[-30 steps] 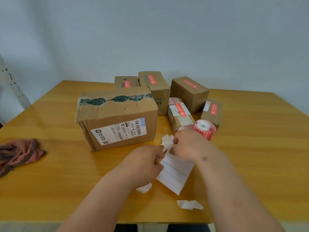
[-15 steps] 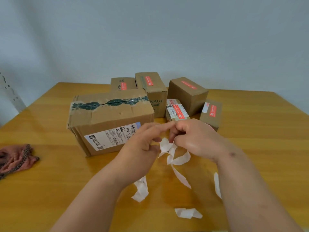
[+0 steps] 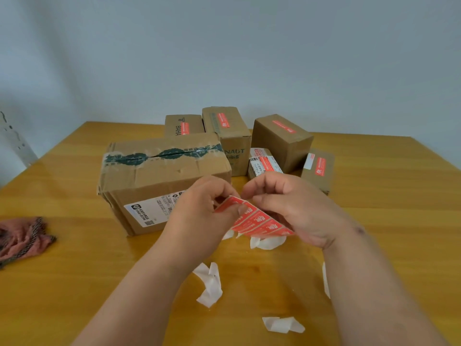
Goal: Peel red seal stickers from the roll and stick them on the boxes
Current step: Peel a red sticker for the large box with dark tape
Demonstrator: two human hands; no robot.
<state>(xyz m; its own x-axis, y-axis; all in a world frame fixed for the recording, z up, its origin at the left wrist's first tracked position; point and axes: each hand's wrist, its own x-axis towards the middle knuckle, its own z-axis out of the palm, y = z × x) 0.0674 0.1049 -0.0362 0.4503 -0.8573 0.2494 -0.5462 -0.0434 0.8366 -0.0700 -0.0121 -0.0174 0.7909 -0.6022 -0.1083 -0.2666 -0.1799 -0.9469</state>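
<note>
Both hands hold a strip of red seal stickers (image 3: 259, 221) above the wooden table (image 3: 389, 221). My left hand (image 3: 202, 211) pinches the strip's upper left end with thumb and fingers. My right hand (image 3: 296, 208) grips the right part of the strip, fingertips curled at its top edge. Just behind the hands stands a large cardboard box (image 3: 159, 176) with green tape and a white shipping label and no red sticker in sight. Several smaller boxes behind it each carry a red sticker, such as the tall box (image 3: 224, 131) and the right box (image 3: 282, 138).
Crumpled white backing scraps (image 3: 210, 283) lie on the table near my forearms, another scrap (image 3: 283, 324) closer to the front edge. A reddish cloth (image 3: 22, 236) lies at the left. A white wall rises behind the table.
The hands have lifted from the table and turned the strip so its red sticker face shows; earlier only white backing paper hung from them. The sticker roll by the small boxes is no longer seen.
</note>
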